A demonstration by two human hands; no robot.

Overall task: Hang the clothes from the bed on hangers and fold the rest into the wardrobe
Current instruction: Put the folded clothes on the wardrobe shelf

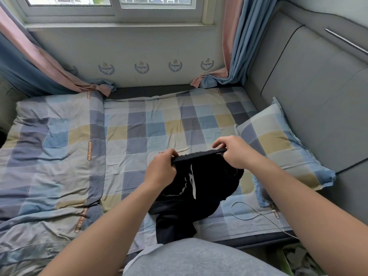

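Black garment [199, 182] with white marks sits over the near middle of the bed [151, 124]. Its top band [199, 155] is stretched flat between both hands, lifted off the checked sheet. The lower part lies crumpled on the bed, close to the person's grey clothing [199, 257]. Left hand [161, 168] grip: fingers curled round the band's left end. Right hand [235, 152] grip: fingers and thumb pinch the band's right end, a bit higher and farther away. Both forearms are bare. A checked pillow [278, 142] leans at the right against the grey padded headboard [308, 86]. A folded checked quilt [49, 156] covers the bed's left part. A white cable [249, 214] loops on the sheet just right of the garment. Pink and blue curtains [245, 36] hang beside the window [115, 14].
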